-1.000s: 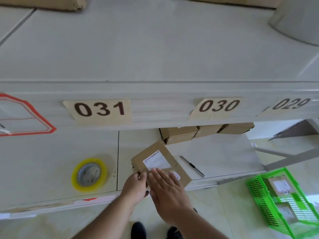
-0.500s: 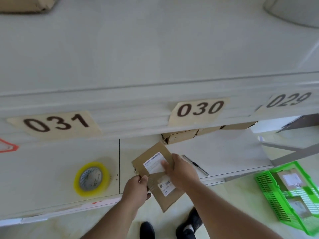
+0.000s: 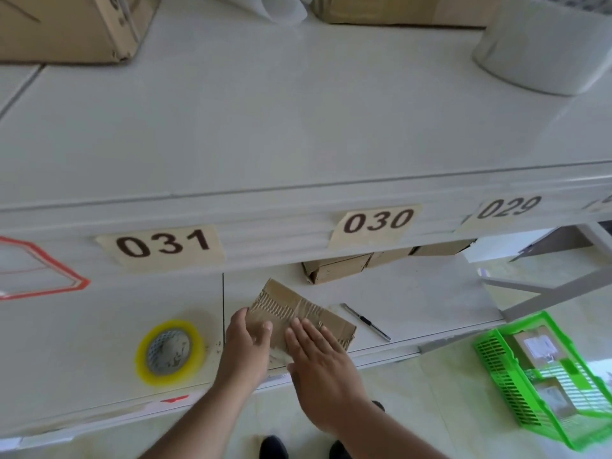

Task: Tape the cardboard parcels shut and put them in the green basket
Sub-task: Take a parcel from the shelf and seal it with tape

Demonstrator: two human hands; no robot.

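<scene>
White worktop [image 3: 414,293] beneath a white shelf [image 3: 298,127] labelled 031, 030 and 029; pale tiled floor below. The flat brown cardboard parcel [image 3: 298,309] lies on the worktop near its front edge, taped seam facing up. Your left hand [image 3: 243,346] holds the parcel's near-left corner, thumb on top and fingers curled around the edge. Your right hand [image 3: 318,356] lies flat on the parcel, fingers [image 3: 308,332] straight and together, pressing the tape. A yellow-edged roll of clear tape [image 3: 170,351] lies flat left of the parcel; a slim black-and-silver utility knife [image 3: 366,321] lies just to its right. The green plastic basket [image 3: 496,366] sits on the floor at right and holds 2 parcels.
</scene>
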